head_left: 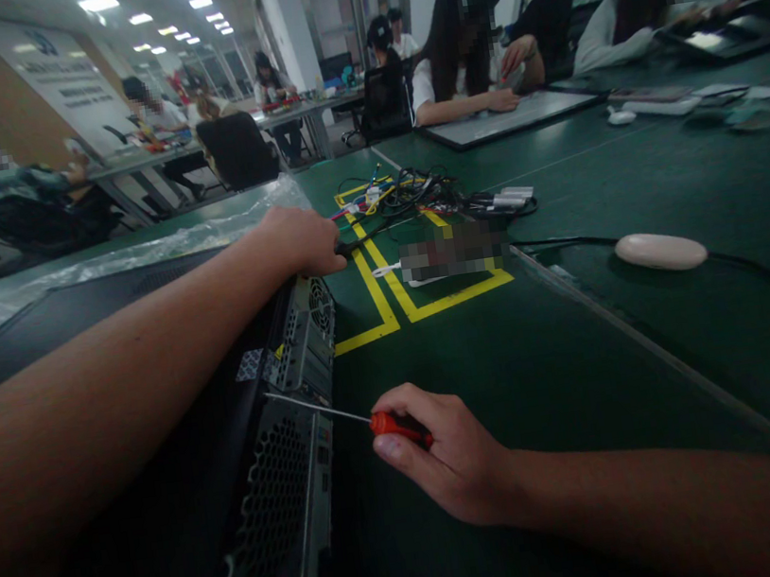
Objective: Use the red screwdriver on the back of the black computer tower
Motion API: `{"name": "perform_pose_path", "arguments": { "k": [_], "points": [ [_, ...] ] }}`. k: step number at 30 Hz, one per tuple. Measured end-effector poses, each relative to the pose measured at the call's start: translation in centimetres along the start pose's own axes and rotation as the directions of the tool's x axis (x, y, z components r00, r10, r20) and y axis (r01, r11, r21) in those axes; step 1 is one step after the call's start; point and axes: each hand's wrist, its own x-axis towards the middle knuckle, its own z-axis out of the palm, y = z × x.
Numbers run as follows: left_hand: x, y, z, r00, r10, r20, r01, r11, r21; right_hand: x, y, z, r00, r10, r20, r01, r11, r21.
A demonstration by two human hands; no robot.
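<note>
Computer case point(167, 472) lies on its side at the left of the desk point(512, 376). Its long axis runs from near us away toward the far left, and its rear panel point(289, 474) faces right, toward our right hand.

The desk is covered in a dark green mat, marked with yellow tape lines point(386, 298) that form nested corners just beyond the case. The room is a long, open workroom with strip ceiling lights point(98, 2), rows of other desks and a black office chair point(238, 150). Other people point(467, 57) sit along the far edge of our desk, one with an arm beside a flat panel point(511, 116).

The case is black and matte on its broad upper side. The rear panel is grey metal, pierced with honeycomb vents and a round fan grille. A crumpled clear plastic sheet point(136, 252) lies behind it.

Our left hand point(299, 238) sits on the case's far corner with fingers curled down; we cannot tell what they close on. Our right hand point(452, 460) is closed around the red handle of a screwdriver point(382, 422). Its thin shaft points left and slightly away, with the tip at the rear panel.

A cable tangle point(415, 193) lies past the tape. A white oval device point(661, 251) on a black cord lies well to the right.
</note>
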Motion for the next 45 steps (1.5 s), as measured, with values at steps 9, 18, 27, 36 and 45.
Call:
{"name": "perform_pose_path", "arguments": {
  "k": [9, 18, 27, 36, 45],
  "points": [
    [-0.16, 0.03, -0.15, 1.0, 0.004, 0.01, -0.004, 1.0, -0.003, -0.05, -0.02, 0.0, 1.0, 0.021, 0.003, -0.021, 0.999, 0.024],
    [-0.18, 0.06, -0.32, 1.0, 0.007, 0.019, -0.007, 1.0, -0.022, -0.29, 0.32, 0.36, 0.997, 0.081, -0.019, -0.08, 0.996, 0.027],
    [-0.09, 0.01, -0.1, 1.0, -0.009, 0.003, 0.009, 1.0, -0.023, 0.0, 0.08, 0.14, 0.996, 0.084, -0.014, -0.083, 0.996, 0.013],
    [-0.18, 0.01, -0.2, 1.0, 0.001, 0.009, 0.0, 1.0, -0.02, -0.13, 0.17, 0.12, 0.996, 0.088, -0.002, -0.088, 0.996, 0.01],
    [-0.14, 0.03, -0.05, 1.0, -0.027, 0.012, 0.028, 0.998, -0.05, -0.19, 0.22, 0.15, 0.994, 0.11, 0.015, -0.11, 0.994, 0.009]
  ]
}}
